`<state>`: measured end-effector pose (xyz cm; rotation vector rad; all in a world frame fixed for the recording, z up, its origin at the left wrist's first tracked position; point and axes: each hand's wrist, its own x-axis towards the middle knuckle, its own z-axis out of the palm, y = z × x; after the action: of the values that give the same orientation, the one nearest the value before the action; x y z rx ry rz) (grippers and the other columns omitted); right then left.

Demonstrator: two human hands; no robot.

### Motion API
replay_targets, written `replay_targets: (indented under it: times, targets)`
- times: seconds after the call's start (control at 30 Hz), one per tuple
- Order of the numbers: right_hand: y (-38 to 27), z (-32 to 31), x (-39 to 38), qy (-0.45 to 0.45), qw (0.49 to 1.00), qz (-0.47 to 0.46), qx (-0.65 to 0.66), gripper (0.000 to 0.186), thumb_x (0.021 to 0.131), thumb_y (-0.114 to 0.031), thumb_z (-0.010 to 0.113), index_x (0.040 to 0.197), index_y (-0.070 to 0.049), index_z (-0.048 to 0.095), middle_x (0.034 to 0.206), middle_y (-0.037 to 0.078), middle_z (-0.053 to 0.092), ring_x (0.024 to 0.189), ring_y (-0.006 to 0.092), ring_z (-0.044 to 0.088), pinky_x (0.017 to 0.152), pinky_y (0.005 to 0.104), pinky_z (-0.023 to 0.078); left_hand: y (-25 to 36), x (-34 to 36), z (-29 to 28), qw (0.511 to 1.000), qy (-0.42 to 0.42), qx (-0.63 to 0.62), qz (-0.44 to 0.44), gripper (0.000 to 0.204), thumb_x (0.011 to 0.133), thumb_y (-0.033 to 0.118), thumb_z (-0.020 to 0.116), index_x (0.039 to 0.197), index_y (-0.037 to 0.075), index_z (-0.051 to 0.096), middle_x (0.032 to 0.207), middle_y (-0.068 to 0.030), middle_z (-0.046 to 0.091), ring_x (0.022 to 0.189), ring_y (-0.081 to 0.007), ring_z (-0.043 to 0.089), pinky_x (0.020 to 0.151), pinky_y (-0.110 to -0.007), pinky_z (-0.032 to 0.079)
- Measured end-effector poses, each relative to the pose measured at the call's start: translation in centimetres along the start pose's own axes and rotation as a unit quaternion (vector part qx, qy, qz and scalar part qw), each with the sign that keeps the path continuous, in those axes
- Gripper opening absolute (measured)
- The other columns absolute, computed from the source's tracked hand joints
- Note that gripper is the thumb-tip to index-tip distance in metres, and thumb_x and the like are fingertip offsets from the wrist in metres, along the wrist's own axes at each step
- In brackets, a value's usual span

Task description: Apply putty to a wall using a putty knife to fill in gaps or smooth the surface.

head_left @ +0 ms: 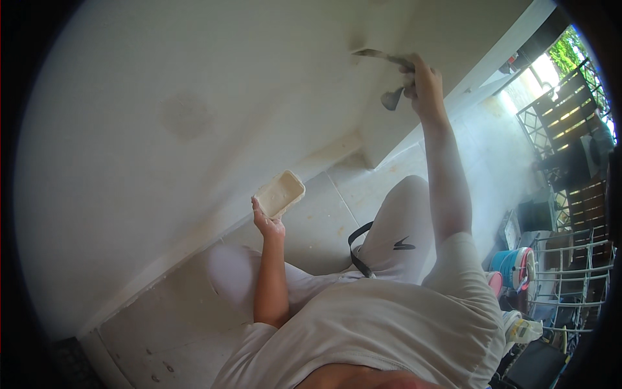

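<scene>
My left hand [267, 222] is wrapped round the lower end of a small rectangular tub [282, 194], cream-coloured inside, with pale smears on its rim. Whitish residue also marks the fingers. Up at the right, my right hand [424, 87] grips a putty knife [376, 54], its thin blade pointing left at the pale wall [214, 78]. The blade tip lies at a small brownish mark near the wall's corner; whether it touches cannot be made out. Below the same hand hangs a dark, rounded tool end [391, 99], its handle hidden by the fingers.
I sit low on a tiled floor [317, 201], knees bent, facing the wall. A wall edge [370, 155] juts out beside my right knee. To the right stand a white wire rack [570, 272], a blue bucket [508, 268] and a dark slatted gate [570, 107].
</scene>
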<state>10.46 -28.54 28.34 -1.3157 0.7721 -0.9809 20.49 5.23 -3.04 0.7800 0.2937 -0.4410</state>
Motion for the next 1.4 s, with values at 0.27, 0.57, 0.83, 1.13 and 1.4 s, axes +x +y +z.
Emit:
replay_targets:
  times: [0.27, 0.57, 0.83, 1.13, 1.4]
  targets:
    - [5.6, -1.8, -1.0, 0.042, 0.997, 0.051, 0.051, 0.028, 0.082, -0.025, 0.061, 0.082, 0.004, 0.059, 0.063, 0.005, 0.050, 0.045, 0.0108, 0.040, 0.040, 0.0266, 0.029, 0.4, -0.5, 0.1, 1.000, -0.013, -0.004, 0.008, 0.050, 0.100, 0.045, 0.044, 0.133, 0.007, 0.048, 0.132, -0.0092, 0.054, 0.123, -0.0253, 0.051, 0.103, -0.042, 0.041]
    - [6.0, 0.0, 0.6, 0.045, 0.996, 0.070, 0.027, 0.029, 0.082, -0.024, 0.060, 0.082, 0.005, 0.061, 0.068, 0.009, 0.054, 0.048, 0.0131, 0.044, 0.041, 0.0275, 0.032, 0.4, -0.2, -0.8, 1.000, -0.018, -0.010, 0.009, 0.049, 0.101, 0.045, 0.043, 0.133, 0.009, 0.048, 0.132, -0.0089, 0.054, 0.124, -0.0254, 0.051, 0.103, -0.042, 0.041]
    - [3.3, 2.3, 1.5, 0.047, 0.999, 0.004, -0.002, 0.027, 0.082, -0.025, 0.063, 0.085, 0.001, 0.060, 0.075, 0.007, 0.055, 0.052, 0.0098, 0.043, 0.043, 0.0251, 0.030, 0.3, -0.9, 0.3, 1.000, -0.012, 0.007, 0.007, 0.050, 0.100, 0.045, 0.043, 0.134, 0.008, 0.047, 0.134, -0.0104, 0.052, 0.125, -0.0273, 0.050, 0.105, -0.044, 0.040]
    - [0.8, 4.1, 3.0, 0.010, 0.998, -0.004, -0.059, 0.032, 0.077, -0.027, 0.065, 0.083, 0.003, 0.062, 0.072, 0.009, 0.056, 0.053, 0.0128, 0.045, 0.043, 0.0271, 0.030, -0.4, 0.4, -0.7, 1.000, -0.019, 0.003, 0.015, 0.060, 0.095, 0.052, 0.049, 0.136, 0.009, 0.045, 0.135, -0.0100, 0.051, 0.127, -0.0284, 0.047, 0.106, -0.047, 0.038]
    - [-0.6, 5.8, 3.1, 0.003, 0.996, -0.033, -0.086, 0.028, 0.074, -0.022, 0.067, 0.070, 0.004, 0.059, 0.064, 0.012, 0.057, 0.049, 0.0160, 0.047, 0.042, 0.0309, 0.033, -0.5, 0.2, 0.5, 1.000, 0.000, -0.011, -0.005, 0.054, 0.098, 0.047, 0.046, 0.135, 0.008, 0.046, 0.133, -0.0104, 0.052, 0.124, -0.0277, 0.050, 0.103, -0.045, 0.040]
